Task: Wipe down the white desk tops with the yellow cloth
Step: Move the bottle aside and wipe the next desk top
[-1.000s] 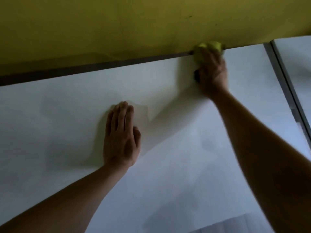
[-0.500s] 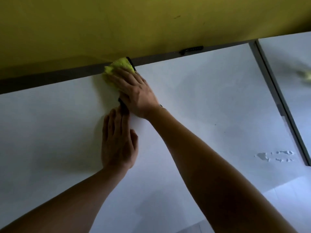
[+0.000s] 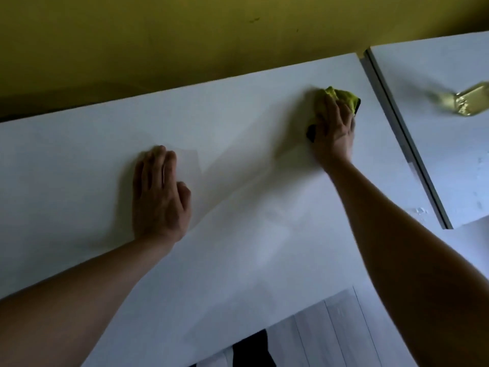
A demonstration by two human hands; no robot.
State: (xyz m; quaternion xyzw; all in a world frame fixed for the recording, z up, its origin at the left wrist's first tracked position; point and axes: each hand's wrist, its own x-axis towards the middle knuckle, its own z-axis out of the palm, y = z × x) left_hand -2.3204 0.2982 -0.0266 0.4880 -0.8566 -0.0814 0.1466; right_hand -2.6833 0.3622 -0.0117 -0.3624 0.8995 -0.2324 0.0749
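The white desk top (image 3: 238,234) fills most of the view, butted against a yellow wall (image 3: 185,35) at its far edge, with a second white desk top (image 3: 436,144) to the right across a narrow grey seam (image 3: 404,136). On that second top lies a blurred, shiny gold-coloured object (image 3: 468,102) — too smeared to name with any confidence.

The left hand (image 3: 158,197) lies flat on the near desk, fingers straight and together, holding nothing; it serves as a brace. The right hand (image 3: 333,125) presses down on the bunched yellow cloth (image 3: 341,98), fingers curled over it, near the far right corner of the near desk and just short of the seam. The two hands are well apart.

To wipe this stretch well, keep the palm's weight over the cloth so the whole wad bears on the surface, not just its leading fold. Run overlapping passes parallel to the wall, working from the far edge toward the body. Carry each stroke fully to the seam — grime likely collects along that edge. A few small marks (image 3: 420,210) near the seam's front end probably deserve a firmer rub.
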